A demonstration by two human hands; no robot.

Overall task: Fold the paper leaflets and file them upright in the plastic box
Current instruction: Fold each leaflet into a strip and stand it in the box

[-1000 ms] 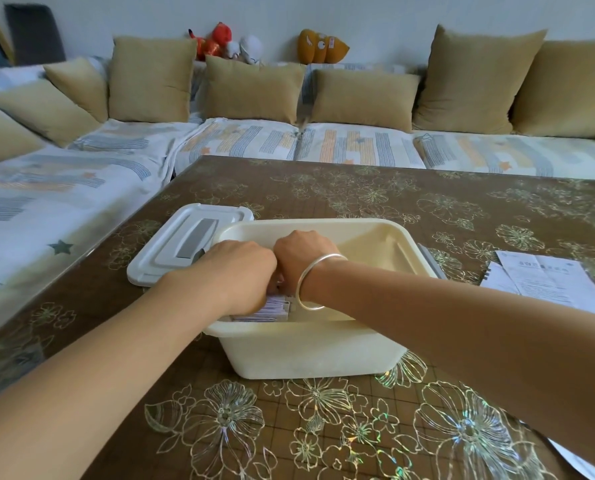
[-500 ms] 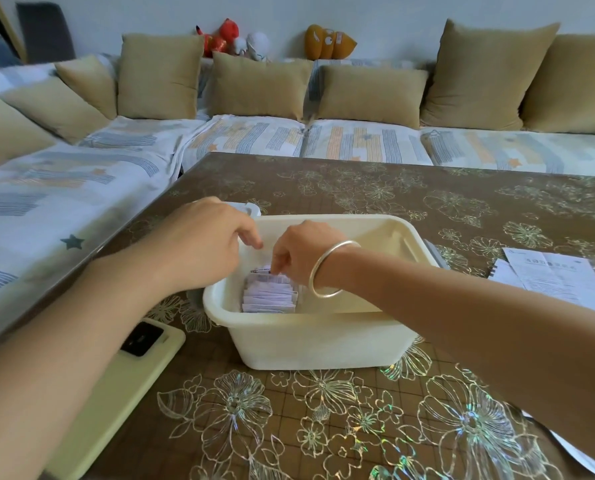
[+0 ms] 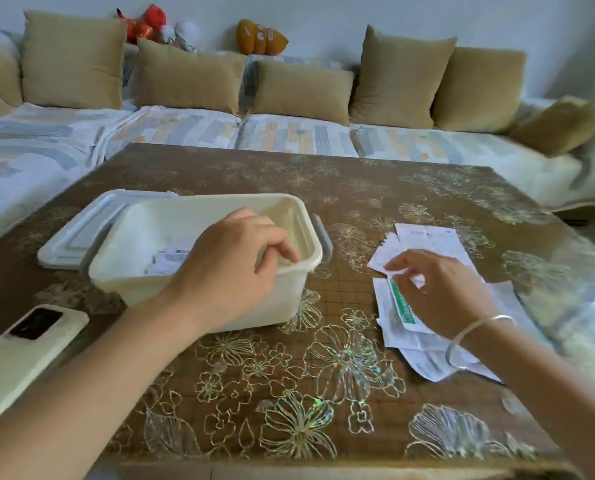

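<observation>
The left hand [image 3: 233, 271] hung over the near right corner of the plastic box [image 3: 199, 299], its fingers loosely curled and holding nothing, the index fingertip just at the rim. The right hand [image 3: 441, 289], with a silver bangle [image 3: 476, 336] on its wrist, lay curled on the loose leaflets [image 3: 427, 237], thumb and fingertips pinching the edge of a green-banded leaflet [image 3: 405, 310].

The leaflets were white sheets with fine black print, spread in an untidy overlapping pile on the worktop [image 3: 323, 393] to the right of the box. Motion blur left none of the print readable.

The box was cream, rectangular and open-topped. Inside, against its left half, stood a small row of folded leaflets [image 3: 167, 258], white with greyish print, partly hidden by the left hand. Its white lid [image 3: 71, 237] lay flat against the box's far left side.

A cream phone [image 3: 22, 358] with a dark camera block lay at the near left; no brand showed. The worktop wore a brown cover with shiny flower outlines. Beyond it ran a sofa [image 3: 185, 129] with tan cushions [image 3: 74, 60].
</observation>
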